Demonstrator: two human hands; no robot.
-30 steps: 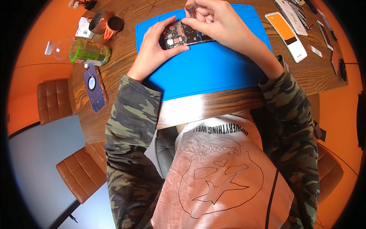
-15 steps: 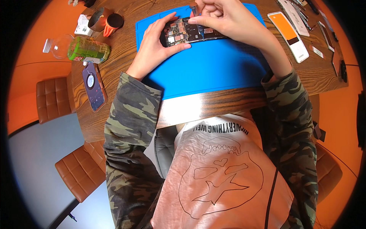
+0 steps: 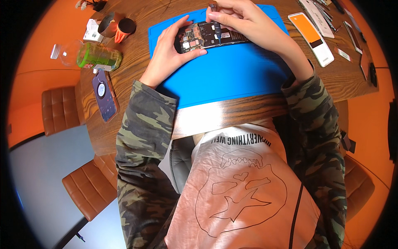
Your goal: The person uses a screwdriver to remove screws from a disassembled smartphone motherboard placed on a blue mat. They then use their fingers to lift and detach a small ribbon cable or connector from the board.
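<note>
An opened phone [image 3: 206, 36], its circuit board bare at the left end, lies on a blue work mat [image 3: 232, 74]. My left hand [image 3: 171, 47] grips the phone's left end, thumb along the near edge and fingers along the far side. In my right hand [image 3: 237, 16] a dark-handled screwdriver [image 3: 217, 28] stands nearly upright, pinched between thumb and fingers. Its tip points down at the phone's near edge, right of the circuit board; whether it sits in a screw is too small to tell.
To the left are a plastic bottle [image 3: 97, 56], a phone with a lit screen [image 3: 105, 95], a brown cup [image 3: 108, 25] and an orange-and-black container [image 3: 124, 28]. On the right lie an orange-and-white box [image 3: 311, 39], a white case [image 3: 317, 18] and several slim tools.
My right hand has shifted slightly left and up, and the screwdriver now stands more upright. My left hand stays on the phone. The whole view has shifted a little.
</note>
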